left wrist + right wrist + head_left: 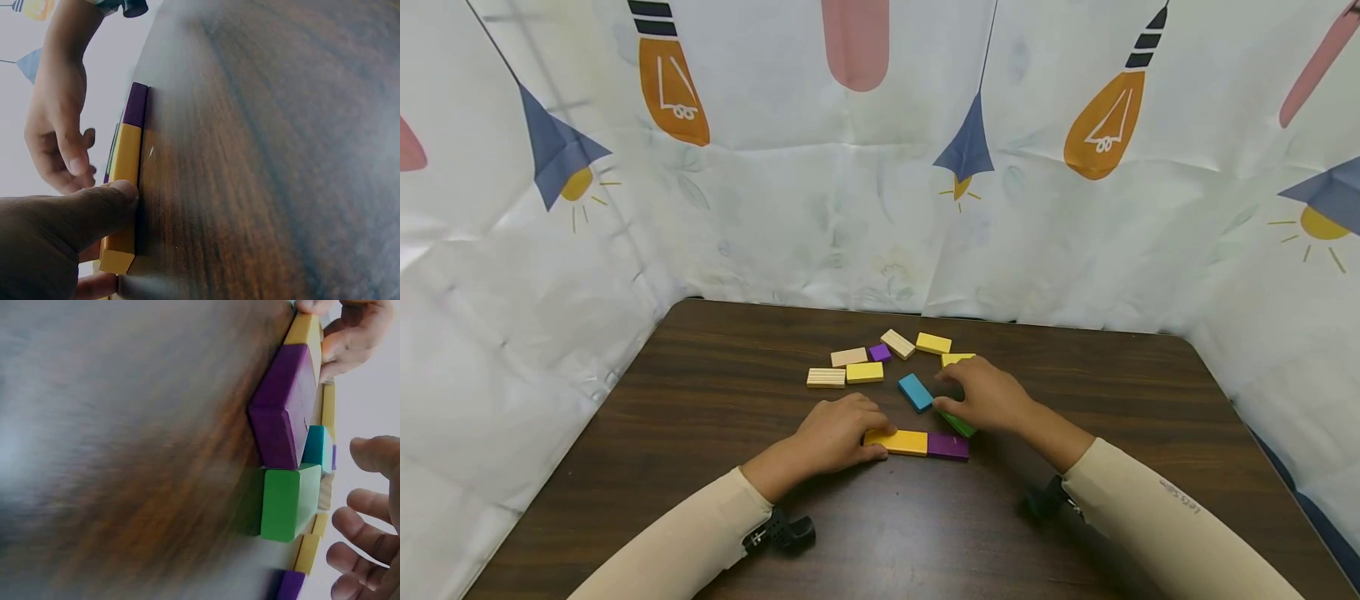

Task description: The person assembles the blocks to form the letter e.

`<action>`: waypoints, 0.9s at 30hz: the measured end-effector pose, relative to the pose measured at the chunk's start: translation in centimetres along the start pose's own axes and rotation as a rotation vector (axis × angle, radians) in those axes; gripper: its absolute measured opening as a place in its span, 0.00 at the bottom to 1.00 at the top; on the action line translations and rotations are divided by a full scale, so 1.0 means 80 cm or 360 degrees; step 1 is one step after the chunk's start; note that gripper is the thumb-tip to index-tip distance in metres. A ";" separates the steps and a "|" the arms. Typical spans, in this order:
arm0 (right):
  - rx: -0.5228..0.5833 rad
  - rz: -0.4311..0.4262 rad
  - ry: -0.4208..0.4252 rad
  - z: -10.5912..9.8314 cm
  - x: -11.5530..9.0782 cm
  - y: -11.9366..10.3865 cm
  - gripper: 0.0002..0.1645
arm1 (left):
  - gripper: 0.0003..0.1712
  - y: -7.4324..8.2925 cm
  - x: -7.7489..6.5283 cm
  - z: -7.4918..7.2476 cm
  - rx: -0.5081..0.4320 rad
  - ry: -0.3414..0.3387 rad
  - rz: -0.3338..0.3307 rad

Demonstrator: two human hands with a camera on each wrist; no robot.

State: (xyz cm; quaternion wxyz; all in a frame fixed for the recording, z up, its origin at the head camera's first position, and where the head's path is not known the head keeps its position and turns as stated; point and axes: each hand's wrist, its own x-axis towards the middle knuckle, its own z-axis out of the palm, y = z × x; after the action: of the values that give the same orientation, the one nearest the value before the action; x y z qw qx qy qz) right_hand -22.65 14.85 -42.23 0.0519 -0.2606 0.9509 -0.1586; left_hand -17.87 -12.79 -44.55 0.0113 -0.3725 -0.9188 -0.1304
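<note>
Nearby on the counter, the yellow block lies end-to-end with the purple block; the left grip pinches its left part. Judged light, rigid, smooth, hardly fragile: best held by its long sides. Farther right, the right grip, wide and holding nothing, hovers above the green block. The blue block lies just left.

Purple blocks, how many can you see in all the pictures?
3: the near purple block, beside the green block; the small purple block, farther back; the third purple block, at the bottom of the right wrist view. The right hand may hide more.
</note>
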 end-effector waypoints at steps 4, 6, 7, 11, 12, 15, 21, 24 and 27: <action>-0.0022 0.0028 -0.0070 0.001 0.016 -0.006 0.28 | 0.16 0.000 0.000 0.001 0.0009 0.0002 0.0005; -0.0046 0.0040 -0.0099 0.002 0.022 -0.008 0.29 | 0.16 -0.001 0.000 0.001 0.0013 0.0004 0.0006; -0.0055 0.0045 -0.0112 0.003 0.024 -0.010 0.29 | 0.16 -0.001 0.000 0.001 0.0014 0.0005 0.0008; -0.0076 0.0050 -0.0151 0.005 0.033 -0.015 0.32 | 0.16 -0.001 0.000 0.001 0.0017 0.0010 0.0009; -0.0074 0.0052 -0.0159 0.005 0.035 -0.016 0.33 | 0.16 -0.001 0.000 0.001 0.0017 0.0011 0.0008; -0.0061 0.0067 -0.0180 0.007 0.039 -0.019 0.34 | 0.16 -0.001 0.000 0.001 0.0015 0.0012 0.0009; -0.0043 0.0083 -0.0196 0.011 0.046 -0.021 0.31 | 0.16 -0.001 0.000 0.001 0.0017 0.0018 0.0013; -0.0048 0.0074 -0.0196 0.011 0.049 -0.022 0.28 | 0.16 -0.001 0.000 0.001 0.0015 0.0023 0.0016; -0.0058 0.0068 -0.0194 0.011 0.051 -0.020 0.25 | 0.16 -0.001 0.001 0.002 0.0014 0.0027 0.0016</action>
State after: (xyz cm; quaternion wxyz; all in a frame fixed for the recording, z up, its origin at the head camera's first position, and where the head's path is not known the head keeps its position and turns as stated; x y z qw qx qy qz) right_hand -25.24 11.18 -42.60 0.1083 -0.2503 0.9541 -0.1241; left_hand -17.95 -12.77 -44.70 0.0214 -0.3759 -0.9173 -0.1295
